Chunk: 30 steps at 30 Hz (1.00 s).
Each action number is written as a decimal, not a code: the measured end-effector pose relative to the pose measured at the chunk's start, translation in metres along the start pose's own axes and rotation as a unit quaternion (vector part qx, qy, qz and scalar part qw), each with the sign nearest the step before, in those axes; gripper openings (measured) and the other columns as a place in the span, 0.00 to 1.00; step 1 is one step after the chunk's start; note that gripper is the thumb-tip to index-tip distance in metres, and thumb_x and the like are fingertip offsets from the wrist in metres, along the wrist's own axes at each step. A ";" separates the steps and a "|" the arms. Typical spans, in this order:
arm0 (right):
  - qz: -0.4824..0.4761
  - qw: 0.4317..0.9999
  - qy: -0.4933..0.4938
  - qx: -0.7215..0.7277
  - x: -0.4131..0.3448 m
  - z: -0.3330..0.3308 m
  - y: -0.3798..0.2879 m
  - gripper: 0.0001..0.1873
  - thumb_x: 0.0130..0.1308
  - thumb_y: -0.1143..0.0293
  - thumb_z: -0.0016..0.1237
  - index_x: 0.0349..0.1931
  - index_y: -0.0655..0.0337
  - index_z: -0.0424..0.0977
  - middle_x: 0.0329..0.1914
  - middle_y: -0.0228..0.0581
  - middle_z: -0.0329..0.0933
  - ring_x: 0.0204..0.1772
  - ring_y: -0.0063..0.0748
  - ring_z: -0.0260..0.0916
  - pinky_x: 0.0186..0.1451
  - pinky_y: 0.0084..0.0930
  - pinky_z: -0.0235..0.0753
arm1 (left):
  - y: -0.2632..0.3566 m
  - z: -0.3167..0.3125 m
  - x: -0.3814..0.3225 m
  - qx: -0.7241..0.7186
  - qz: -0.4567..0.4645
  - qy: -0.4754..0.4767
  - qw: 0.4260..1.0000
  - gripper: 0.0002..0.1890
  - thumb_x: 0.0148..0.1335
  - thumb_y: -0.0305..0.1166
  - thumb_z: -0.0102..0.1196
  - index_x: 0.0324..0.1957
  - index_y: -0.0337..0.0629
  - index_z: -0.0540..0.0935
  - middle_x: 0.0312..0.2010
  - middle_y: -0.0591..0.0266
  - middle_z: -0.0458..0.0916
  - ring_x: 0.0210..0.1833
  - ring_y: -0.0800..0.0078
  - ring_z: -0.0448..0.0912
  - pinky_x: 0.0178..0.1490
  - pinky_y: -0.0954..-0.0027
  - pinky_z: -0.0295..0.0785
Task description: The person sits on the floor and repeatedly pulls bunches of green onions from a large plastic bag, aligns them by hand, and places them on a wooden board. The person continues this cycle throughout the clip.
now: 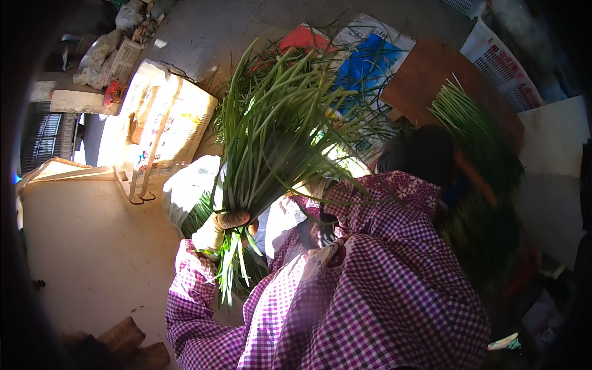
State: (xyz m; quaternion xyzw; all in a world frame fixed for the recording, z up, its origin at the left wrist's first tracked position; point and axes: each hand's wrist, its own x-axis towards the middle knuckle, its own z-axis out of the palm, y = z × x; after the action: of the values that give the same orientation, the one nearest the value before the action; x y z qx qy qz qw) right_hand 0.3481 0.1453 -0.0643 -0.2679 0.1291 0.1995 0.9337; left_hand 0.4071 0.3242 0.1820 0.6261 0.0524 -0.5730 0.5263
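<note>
My left hand (231, 224), in a pale glove with darker finger ends, is closed around a large bunch of long green chive-like leaves (263, 152). Most of the bunch fans upward from the fist; short bright ends hang below it. My right hand (315, 187), also in a pale glove, is at the lower right edge of the bunch, partly hidden by leaves and sleeve. Whether it grips anything is unclear. Below and left of the bunch, a whitish plastic bag (192, 182) lies by more greens (199, 215). Purple checked sleeves cover both arms.
A pale plastic crate (171, 125) stands at left. Loose greens lie over printed sheets and a blue sheet (370, 62) ahead. At right, a brown board (453, 78) lies beside a stack of long greens (481, 134); a white crate (502, 64) stands beyond.
</note>
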 end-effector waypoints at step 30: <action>-0.025 0.993 -0.003 -0.119 -0.045 -0.010 -0.084 0.17 0.73 0.56 0.45 0.38 0.62 0.79 0.16 0.23 0.65 0.12 0.15 0.51 0.14 0.16 0.48 | -0.218 -0.050 -0.023 -0.128 0.010 0.042 0.991 0.22 0.67 0.54 0.50 0.34 0.42 0.78 0.25 0.65 0.80 0.26 0.78 0.76 0.32 0.76 0.70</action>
State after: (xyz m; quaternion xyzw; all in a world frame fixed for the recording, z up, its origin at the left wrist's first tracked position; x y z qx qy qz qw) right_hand 0.3440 0.0609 -0.0198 -0.3797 0.0952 0.1904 0.9003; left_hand 0.2862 0.4685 0.0587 0.5776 0.1407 -0.5294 0.6052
